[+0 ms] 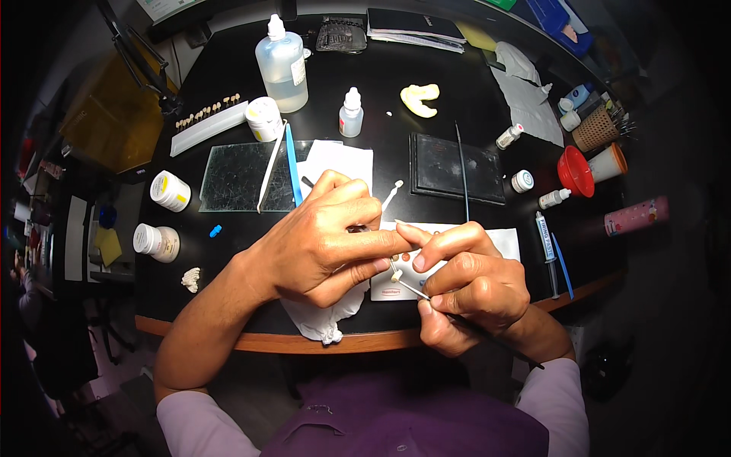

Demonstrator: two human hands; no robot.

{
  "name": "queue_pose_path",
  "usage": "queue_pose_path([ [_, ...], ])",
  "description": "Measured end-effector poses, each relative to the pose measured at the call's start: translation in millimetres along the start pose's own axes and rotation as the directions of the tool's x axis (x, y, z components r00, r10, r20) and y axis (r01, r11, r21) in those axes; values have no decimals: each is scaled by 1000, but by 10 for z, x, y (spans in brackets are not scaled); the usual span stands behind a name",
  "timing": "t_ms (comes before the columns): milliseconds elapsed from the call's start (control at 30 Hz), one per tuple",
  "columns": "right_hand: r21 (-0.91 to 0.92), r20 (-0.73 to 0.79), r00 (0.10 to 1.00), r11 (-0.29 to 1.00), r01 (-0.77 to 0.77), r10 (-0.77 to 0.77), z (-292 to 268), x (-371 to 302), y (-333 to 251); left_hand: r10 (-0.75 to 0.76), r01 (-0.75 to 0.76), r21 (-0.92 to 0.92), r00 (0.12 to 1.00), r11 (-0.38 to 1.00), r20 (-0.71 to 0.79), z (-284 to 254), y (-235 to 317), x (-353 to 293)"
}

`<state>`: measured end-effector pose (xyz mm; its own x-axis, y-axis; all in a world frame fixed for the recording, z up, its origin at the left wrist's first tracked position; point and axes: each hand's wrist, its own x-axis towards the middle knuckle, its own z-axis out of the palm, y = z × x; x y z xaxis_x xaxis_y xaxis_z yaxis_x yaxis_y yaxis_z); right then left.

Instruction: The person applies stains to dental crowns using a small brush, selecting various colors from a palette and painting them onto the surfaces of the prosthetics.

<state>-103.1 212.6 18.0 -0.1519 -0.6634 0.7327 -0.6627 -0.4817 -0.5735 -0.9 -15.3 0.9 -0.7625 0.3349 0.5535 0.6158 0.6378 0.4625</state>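
Over the table's front part, my left hand is closed on slim metal tweezers, mostly hidden by the fingers. Their thin tips reach a small cream-coloured dental crown. My right hand pinches a thin brush-like tool with a dark handle and a metal neck. The tool's tip meets the crown or lies right beside it; I cannot tell which. Fingertips of both hands come together just above the crown. Below them lies a white card with small coloured spots, partly covered by my hands.
A scratched glass slab, white jars, a large bottle and a dropper bottle stand left and centre. A yellowish dental arch model, a dark slab, a paste syringe and a red bowl are right.
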Motion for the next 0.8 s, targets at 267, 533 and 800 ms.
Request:
queue_pose_path([
  [267,-4,14,1000,1000,-3,3,-20,-4,-16,-8,8,0,1000,1000,-12,19,-1,-13],
  [533,-7,29,1000,1000,-2,2,-17,-11,-27,-1,1,19,1000,1000,1,-21,19,6],
  [800,-8,24,1000,1000,2,-2,-8,-7,-22,1,-1,-7,1000,1000,-10,23,-10,-17],
])
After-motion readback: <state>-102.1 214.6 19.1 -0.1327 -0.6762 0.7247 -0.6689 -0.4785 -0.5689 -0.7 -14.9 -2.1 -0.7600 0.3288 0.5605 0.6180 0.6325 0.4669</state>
